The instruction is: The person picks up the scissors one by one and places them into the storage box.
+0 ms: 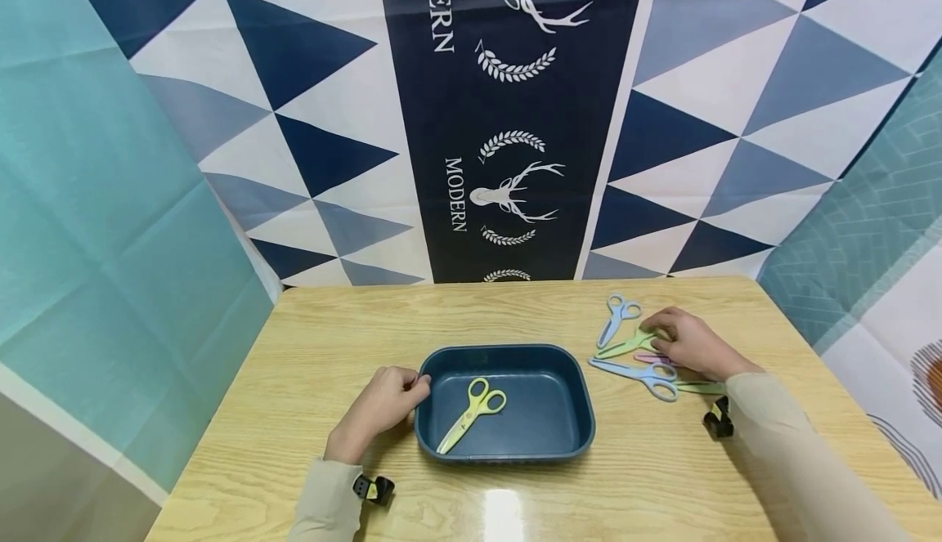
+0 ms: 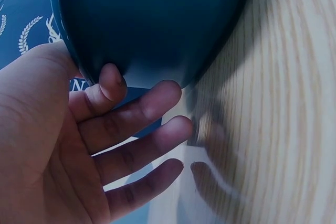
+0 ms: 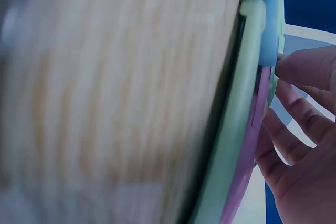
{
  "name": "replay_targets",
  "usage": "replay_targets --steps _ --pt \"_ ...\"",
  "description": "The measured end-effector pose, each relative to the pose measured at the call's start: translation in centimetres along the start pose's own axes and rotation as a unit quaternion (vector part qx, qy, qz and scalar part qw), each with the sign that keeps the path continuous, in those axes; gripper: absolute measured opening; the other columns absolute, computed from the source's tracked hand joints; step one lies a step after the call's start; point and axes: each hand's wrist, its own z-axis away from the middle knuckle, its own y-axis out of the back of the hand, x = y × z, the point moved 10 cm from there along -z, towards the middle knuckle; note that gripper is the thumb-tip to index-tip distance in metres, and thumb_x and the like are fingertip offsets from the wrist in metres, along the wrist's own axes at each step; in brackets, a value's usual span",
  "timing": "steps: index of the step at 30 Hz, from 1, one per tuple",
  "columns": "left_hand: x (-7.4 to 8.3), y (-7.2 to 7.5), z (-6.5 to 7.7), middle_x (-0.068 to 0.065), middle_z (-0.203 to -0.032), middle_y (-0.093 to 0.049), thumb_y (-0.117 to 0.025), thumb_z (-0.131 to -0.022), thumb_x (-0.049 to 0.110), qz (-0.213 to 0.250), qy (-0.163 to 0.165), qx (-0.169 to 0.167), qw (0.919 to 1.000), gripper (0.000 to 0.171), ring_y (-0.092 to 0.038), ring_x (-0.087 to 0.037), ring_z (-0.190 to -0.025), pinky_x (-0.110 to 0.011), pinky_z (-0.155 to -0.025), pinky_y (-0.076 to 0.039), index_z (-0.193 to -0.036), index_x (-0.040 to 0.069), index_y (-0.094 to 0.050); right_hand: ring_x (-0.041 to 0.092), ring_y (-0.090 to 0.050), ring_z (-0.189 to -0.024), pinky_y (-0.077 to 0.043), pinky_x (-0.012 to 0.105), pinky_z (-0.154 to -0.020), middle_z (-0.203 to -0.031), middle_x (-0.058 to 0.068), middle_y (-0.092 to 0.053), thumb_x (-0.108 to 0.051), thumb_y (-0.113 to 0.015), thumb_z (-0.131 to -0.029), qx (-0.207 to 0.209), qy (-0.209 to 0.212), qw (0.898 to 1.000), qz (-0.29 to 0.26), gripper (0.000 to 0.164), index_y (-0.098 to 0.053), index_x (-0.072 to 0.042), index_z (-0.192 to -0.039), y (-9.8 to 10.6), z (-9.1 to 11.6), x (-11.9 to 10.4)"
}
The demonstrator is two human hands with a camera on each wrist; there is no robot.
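My left hand (image 1: 383,405) holds the near-left rim of a dark blue tray (image 1: 548,415), its thumb over the edge. In the left wrist view, the fingertips (image 2: 169,94) are by the tray's outer wall (image 2: 152,30). Yellow scissors (image 1: 469,416) lie inside the tray, handles toward the back. To the right, my right hand (image 1: 690,342) pinches light green scissors (image 1: 622,348) at the handle, in a loose pile. Close under that hand are pink scissors (image 1: 651,357), mostly covered, as the right wrist view also shows (image 3: 251,145).
Around the right hand lie blue scissors (image 1: 611,328) behind, more blue scissors (image 1: 627,370) in front, and another green pair (image 1: 701,387) partly under the wrist. The wooden table (image 1: 353,321) ends at a patterned cloth (image 1: 508,117) at the back.
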Motion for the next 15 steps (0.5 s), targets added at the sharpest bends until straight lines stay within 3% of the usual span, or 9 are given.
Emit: replay_targets --steps 7,15 --pt "0.04 0.07 0.06 0.01 -0.048 -0.034 -0.053 -0.097 0.032 -0.005 0.0 0.003 1.0 0.046 -0.035 -0.005 -0.042 -0.019 -0.045 -0.029 -0.054 0.018 -0.043 0.045 -0.053 -0.115 -0.04 0.062 -0.095 -0.121 0.022 -0.058 -0.006 -0.061 -0.089 -0.015 0.004 1.0 -0.004 0.028 -0.066 -0.003 -0.117 -0.27 -0.19 -0.38" --pt "0.07 -0.04 0.18 0.01 -0.048 -0.033 -0.053 -0.097 0.031 -0.001 -0.002 0.003 1.0 0.046 -0.034 -0.004 -0.041 -0.019 -0.045 -0.028 -0.054 0.018 -0.043 0.034 -0.06 -0.101 -0.048 0.05 -0.084 -0.11 0.017 -0.064 0.0 -0.063 -0.087 -0.043 0.014 0.999 0.009 0.026 -0.068 0.0 -0.113 -0.7 -0.71 -0.56"
